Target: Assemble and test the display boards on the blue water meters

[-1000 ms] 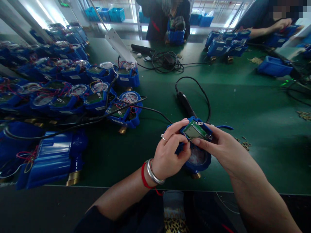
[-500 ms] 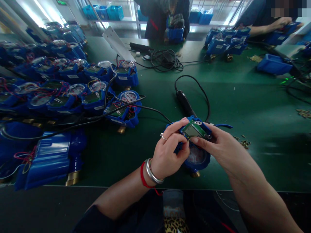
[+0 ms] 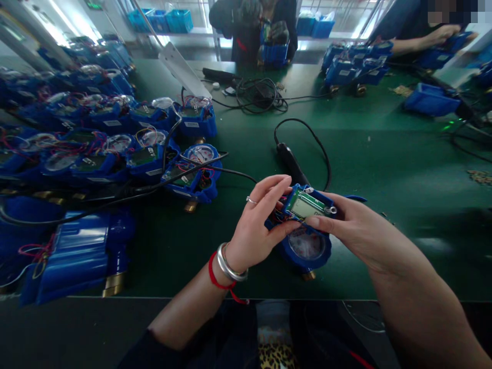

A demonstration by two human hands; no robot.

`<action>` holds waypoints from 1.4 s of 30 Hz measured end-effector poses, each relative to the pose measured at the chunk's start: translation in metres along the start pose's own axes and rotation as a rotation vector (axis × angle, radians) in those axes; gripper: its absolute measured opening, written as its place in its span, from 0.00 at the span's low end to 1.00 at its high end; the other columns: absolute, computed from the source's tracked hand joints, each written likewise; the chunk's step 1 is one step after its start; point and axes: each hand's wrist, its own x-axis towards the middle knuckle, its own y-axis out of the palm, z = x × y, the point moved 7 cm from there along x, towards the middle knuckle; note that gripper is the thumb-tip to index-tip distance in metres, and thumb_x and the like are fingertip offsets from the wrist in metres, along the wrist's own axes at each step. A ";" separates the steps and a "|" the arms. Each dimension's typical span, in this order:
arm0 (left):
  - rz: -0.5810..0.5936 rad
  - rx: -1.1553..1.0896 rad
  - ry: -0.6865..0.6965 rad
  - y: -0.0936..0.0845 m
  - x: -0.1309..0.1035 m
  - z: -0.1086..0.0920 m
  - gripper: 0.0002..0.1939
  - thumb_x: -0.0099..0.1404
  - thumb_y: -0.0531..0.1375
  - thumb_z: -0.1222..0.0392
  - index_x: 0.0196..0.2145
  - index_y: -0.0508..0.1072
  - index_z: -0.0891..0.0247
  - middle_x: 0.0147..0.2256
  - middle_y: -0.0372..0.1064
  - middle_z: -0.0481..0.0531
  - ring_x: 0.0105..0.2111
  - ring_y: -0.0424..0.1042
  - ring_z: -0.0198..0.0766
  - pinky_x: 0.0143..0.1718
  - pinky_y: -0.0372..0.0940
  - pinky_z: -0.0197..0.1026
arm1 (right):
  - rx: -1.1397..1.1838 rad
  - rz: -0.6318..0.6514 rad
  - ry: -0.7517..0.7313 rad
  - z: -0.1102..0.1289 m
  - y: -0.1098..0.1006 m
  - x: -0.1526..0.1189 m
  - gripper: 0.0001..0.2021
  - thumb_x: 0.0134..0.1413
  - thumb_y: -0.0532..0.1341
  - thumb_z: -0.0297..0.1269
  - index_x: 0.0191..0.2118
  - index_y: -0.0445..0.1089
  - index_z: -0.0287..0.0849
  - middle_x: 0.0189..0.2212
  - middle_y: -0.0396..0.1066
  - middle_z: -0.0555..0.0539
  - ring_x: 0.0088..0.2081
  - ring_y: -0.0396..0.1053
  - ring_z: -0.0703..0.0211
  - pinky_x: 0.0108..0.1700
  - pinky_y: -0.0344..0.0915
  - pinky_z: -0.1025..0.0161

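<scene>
A blue water meter stands near the table's front edge, its round clear dial facing me. Above the dial sits a green circuit board with a grey display, which shows dark digits at its lower right. My right hand grips the display end from the right, thumb along its lower edge. From the left, my left hand holds the meter's housing, thumb at the board's lower corner and long fingers stretched above. Thin coloured wires show between the left fingers and the board. Just behind lies a black-handled corded tool.
Rows of blue meters with loose wires fill the left side. A larger blue unit with a brass end lies front left. Coiled black cable, a blue bin and small brass parts are farther off. Two people work opposite.
My left fingers have straightened from a pinch by the board's lower edge and moved slightly left and up. The display is now more visible, with digits showing. My right hand stays on the meter.
</scene>
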 end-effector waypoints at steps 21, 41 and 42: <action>0.005 0.016 -0.017 0.003 -0.003 0.008 0.35 0.62 0.65 0.60 0.63 0.57 0.55 0.58 0.65 0.55 0.57 0.67 0.44 0.58 0.64 0.47 | 0.110 0.039 0.001 0.005 -0.004 0.000 0.32 0.48 0.72 0.39 0.60 0.65 0.50 0.56 0.70 0.45 0.53 0.71 0.51 0.50 0.74 0.56; 0.104 0.033 -0.044 0.007 -0.002 0.003 0.11 0.66 0.62 0.61 0.47 0.75 0.58 0.57 0.61 0.59 0.56 0.67 0.46 0.55 0.67 0.50 | 0.086 -0.049 0.021 0.009 0.003 -0.003 0.32 0.47 0.72 0.42 0.59 0.65 0.48 0.53 0.72 0.45 0.47 0.73 0.54 0.45 0.75 0.59; 0.101 0.029 -0.043 0.007 -0.002 0.002 0.10 0.66 0.62 0.61 0.46 0.75 0.59 0.56 0.62 0.59 0.56 0.67 0.46 0.54 0.67 0.49 | 0.088 -0.045 0.022 0.008 0.003 -0.004 0.32 0.47 0.72 0.42 0.59 0.65 0.49 0.54 0.71 0.45 0.48 0.73 0.53 0.46 0.74 0.58</action>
